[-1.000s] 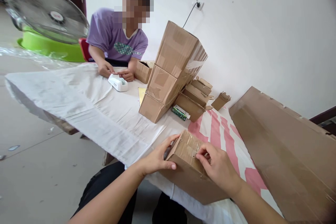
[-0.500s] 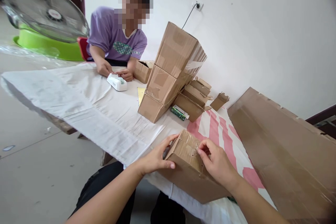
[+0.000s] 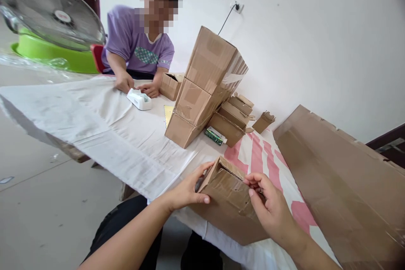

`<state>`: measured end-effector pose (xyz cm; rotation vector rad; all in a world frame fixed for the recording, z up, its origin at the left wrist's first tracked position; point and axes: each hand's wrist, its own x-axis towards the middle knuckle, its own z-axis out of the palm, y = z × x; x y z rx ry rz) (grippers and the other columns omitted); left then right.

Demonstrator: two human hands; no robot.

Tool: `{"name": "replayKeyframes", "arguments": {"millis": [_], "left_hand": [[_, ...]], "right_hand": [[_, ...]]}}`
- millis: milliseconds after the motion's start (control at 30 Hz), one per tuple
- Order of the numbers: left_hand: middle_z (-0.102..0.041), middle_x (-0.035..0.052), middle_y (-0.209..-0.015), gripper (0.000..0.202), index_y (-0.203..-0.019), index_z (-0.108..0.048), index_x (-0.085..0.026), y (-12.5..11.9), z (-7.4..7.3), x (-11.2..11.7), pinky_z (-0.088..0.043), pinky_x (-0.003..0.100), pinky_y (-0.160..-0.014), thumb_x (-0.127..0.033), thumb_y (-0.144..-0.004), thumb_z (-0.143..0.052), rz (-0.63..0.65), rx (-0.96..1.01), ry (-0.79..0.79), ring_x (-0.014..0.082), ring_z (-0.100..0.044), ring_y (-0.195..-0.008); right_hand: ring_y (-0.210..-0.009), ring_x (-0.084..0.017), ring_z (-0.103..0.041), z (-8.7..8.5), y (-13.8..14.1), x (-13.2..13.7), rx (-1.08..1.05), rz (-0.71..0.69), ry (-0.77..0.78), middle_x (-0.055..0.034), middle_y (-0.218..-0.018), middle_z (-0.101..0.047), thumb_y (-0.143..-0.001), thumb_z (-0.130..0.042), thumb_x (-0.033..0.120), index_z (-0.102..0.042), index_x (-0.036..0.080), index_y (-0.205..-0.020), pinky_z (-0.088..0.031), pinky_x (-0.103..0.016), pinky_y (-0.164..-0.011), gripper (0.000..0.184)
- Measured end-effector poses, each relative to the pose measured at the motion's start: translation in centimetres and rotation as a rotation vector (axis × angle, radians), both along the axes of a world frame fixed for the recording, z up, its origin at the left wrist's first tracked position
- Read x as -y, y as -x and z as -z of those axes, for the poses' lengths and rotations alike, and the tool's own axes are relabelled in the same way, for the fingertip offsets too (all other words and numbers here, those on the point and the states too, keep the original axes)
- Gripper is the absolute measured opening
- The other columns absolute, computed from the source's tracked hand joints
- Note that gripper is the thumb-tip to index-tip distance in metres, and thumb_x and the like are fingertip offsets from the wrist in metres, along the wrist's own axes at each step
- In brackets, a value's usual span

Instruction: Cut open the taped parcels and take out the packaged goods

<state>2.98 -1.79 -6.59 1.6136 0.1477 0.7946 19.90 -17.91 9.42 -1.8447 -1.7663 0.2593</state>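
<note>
On the cloth [image 3: 126, 143], the box [image 3: 224, 217] is now partly open, its flap [image 3: 230, 184] just lifted. My left hand [image 3: 187, 192] grips its corner; my right hand [image 3: 272, 203] curls narrowly at the flap, whether pinching I can't tell.

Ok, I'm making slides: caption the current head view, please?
Left hand on a cardboard box, right hand at its flap; beyond, stacked cartons and a person at a white tape dispenser.

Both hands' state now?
Left hand: holding the cardboard box, fingers spread.
Right hand: half-curled at the top flap; grip cannot be told.
</note>
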Motion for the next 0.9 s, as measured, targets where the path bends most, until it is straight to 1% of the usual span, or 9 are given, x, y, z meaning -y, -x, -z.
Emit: {"name": "replayKeyframes", "arguments": {"millis": [167,267,367,467,533,600,667,800,900], "left_hand": [[-0.029,0.0129,-0.157,0.109,-0.15,-0.029,-0.027,0.1,-0.1,0.1,-0.025,0.054,-0.115,-0.076,-0.062,-0.07,-0.011,-0.018,-0.002,0.04,-0.031,-0.139],[-0.029,0.0132,-0.157,0.108,-0.15,-0.029,-0.027,0.2,-0.1,0.2,-0.026,0.054,-0.114,-0.077,-0.063,-0.069,-0.009,-0.013,-0.006,0.0401,-0.031,-0.139],[-0.028,0.0127,-0.157,0.106,-0.15,-0.03,-0.027,0.2,-0.2,0.2,-0.025,0.053,-0.115,-0.075,-0.064,-0.069,0.004,0.015,-0.004,0.0396,-0.029,-0.141],[-0.028,0.0123,-0.157,0.105,-0.149,-0.03,-0.027,0.0,-0.2,0.2,-0.026,0.054,-0.115,-0.073,-0.065,-0.071,0.015,0.031,0.006,0.0394,-0.031,-0.14],[-0.029,0.0115,-0.156,0.101,-0.149,-0.029,-0.028,0.0,-0.1,0.2,-0.027,0.053,-0.114,-0.067,-0.068,-0.073,0.009,0.015,0.008,0.0384,-0.033,-0.138],[-0.03,0.0104,-0.156,0.097,-0.15,-0.027,-0.03,0.0,0.0,0.3,-0.028,0.052,-0.114,-0.059,-0.071,-0.076,-0.008,-0.016,0.004,0.0374,-0.033,-0.138],[-0.029,0.0096,-0.157,0.094,-0.15,-0.026,-0.031,0.0,0.1,0.3,-0.027,0.052,-0.115,-0.053,-0.073,-0.076,-0.013,-0.045,0.001,0.037,-0.032,-0.139],[-0.027,0.0093,-0.158,0.092,-0.152,-0.023,-0.03,0.4,0.2,0.1,-0.023,0.053,-0.116,-0.057,-0.077,-0.069,0.045,-0.039,-0.002,0.0384,-0.028,-0.141],[-0.028,0.009,-0.158,0.089,-0.152,-0.022,-0.03,0.7,0.2,0.0,-0.021,0.052,-0.117,-0.056,-0.08,-0.066,0.071,-0.016,-0.017,0.0378,-0.027,-0.141]], "right_hand": [[-0.096,-0.019,-0.066,0.6,-0.3,-0.3,0.047,0.016,-0.029,-0.0082,-0.106,-0.066,-0.093,-0.046,0.023,-0.054,0.023,-0.115,-0.057,-0.033,-0.083,0.023],[-0.092,-0.019,-0.066,0.8,-0.3,-0.3,0.153,-0.007,-0.118,-0.0065,-0.101,-0.067,-0.092,-0.049,0.021,-0.055,0.023,-0.112,-0.058,-0.033,-0.08,0.02],[-0.093,-0.019,-0.066,0.7,0.4,0.6,0.315,-0.085,-0.275,-0.0059,-0.1,-0.067,-0.091,-0.051,0.016,-0.056,0.023,-0.108,-0.056,-0.033,-0.081,0.019],[-0.089,-0.019,-0.064,0.4,1.5,1.8,0.435,-0.227,-0.376,-0.0063,-0.095,-0.066,-0.089,-0.052,0.009,-0.055,0.021,-0.105,-0.054,-0.033,-0.079,0.02],[-0.082,-0.018,-0.062,0.5,2.1,2.4,0.436,-0.328,-0.317,-0.0059,-0.09,-0.066,-0.088,-0.053,0.011,-0.055,0.02,-0.103,-0.053,-0.031,-0.072,0.017],[-0.079,-0.019,-0.061,0.8,2.3,2.7,0.424,-0.408,-0.166,-0.0054,-0.088,-0.066,-0.089,-0.057,0.02,-0.057,0.02,-0.099,-0.052,-0.03,-0.068,0.01],[-0.077,-0.02,-0.06,1.3,2.3,2.8,0.439,-0.434,-0.033,-0.0053,-0.087,-0.066,-0.089,-0.061,0.028,-0.06,0.02,-0.095,-0.051,-0.03,-0.065,0.01],[-0.078,-0.019,-0.06,1.7,1.7,2.4,0.376,-0.387,0.057,-0.0043,-0.09,-0.065,-0.09,-0.055,0.024,-0.062,0.021,-0.096,-0.051,-0.031,-0.067,0.009],[-0.088,-0.019,-0.062,1.7,0.7,1.7,0.307,-0.219,-0.031,-0.0066,-0.101,-0.063,-0.094,-0.048,0.022,-0.059,0.021,-0.108,-0.053,-0.032,-0.077,0.017]]}}
